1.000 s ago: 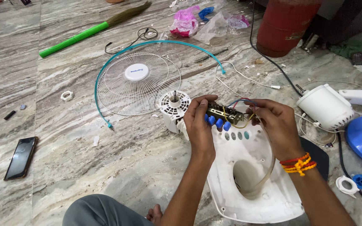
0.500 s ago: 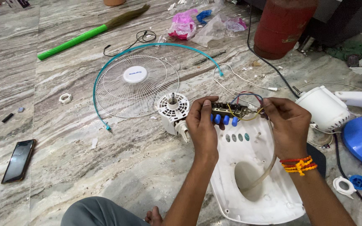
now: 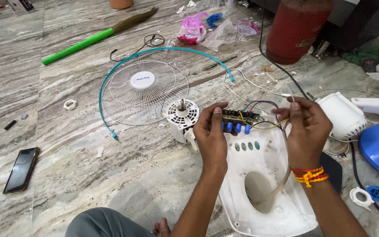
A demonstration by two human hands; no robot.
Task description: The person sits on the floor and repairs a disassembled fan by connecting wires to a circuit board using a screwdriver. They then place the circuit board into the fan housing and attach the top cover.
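The switch block point(image 3: 237, 119), with blue buttons along its lower edge, is held above the white fan base point(image 3: 264, 184). It is gripped at its left end by the closed left hand point(image 3: 211, 136). Its coloured wires point(image 3: 262, 105) are pinched in the right hand point(image 3: 305, 129). Wire sorting appears to be in hand; steady, fine fingertip work is called for. The motor point(image 3: 181, 116) and grille point(image 3: 143, 90) lie on the floor point(image 3: 66, 175).

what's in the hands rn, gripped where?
Left hand holds the fan's push-button switch block by its left end. Right hand pinches the wires running off the block's right end.
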